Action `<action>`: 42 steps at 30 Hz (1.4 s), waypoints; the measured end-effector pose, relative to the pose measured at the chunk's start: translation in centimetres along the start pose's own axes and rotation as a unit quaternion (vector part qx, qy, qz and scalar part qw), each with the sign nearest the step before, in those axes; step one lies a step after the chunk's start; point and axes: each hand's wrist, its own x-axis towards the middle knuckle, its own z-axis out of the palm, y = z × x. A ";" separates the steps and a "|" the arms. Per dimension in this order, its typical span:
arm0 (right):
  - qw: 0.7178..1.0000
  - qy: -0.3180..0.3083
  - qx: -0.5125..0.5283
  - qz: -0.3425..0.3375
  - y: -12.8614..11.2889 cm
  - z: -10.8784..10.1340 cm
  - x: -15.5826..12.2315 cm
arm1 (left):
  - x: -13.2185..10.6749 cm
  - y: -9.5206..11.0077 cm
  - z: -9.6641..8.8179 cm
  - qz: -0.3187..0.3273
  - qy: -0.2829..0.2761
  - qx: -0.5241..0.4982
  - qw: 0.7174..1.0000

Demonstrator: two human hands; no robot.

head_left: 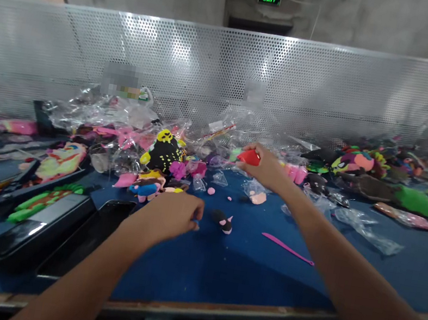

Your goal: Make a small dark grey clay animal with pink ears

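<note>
My right hand (263, 166) reaches toward the back of the table and grips a red lump of modelling clay (249, 157) between thumb and fingers. My left hand (175, 214) hovers over the blue tabletop with its fingers curled together; whatever may be between the fingertips is too small to name. Just right of it lies a small black clay figure with pink ears (223, 221). Beyond that are a round pink clay bit (211, 191) and a flat pale-peach clay piece (257, 198). A pink plastic modelling tool (288, 248) lies below my right forearm.
A phone (34, 225) with a cable and a dark tray (95, 233) lie left. Clay models, including a black-and-yellow one (164, 152), and crumpled plastic bags (102, 112) line the back before a perforated metal panel (213, 71). A clear wrapper (371, 229) lies right.
</note>
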 end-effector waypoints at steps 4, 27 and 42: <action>0.993 -0.116 -0.033 0.014 0.8 1.6 -0.6 | 3.1 -0.4 0.7 -0.010 0.000 0.041 0.999; 0.983 -0.006 0.148 -0.110 -1.2 3.9 -3.2 | 10.2 -1.6 1.6 0.128 0.265 -0.499 0.815; 0.937 -0.306 -0.125 -0.114 0.7 3.0 -3.5 | 10.4 -2.5 2.4 0.139 0.274 -0.349 0.885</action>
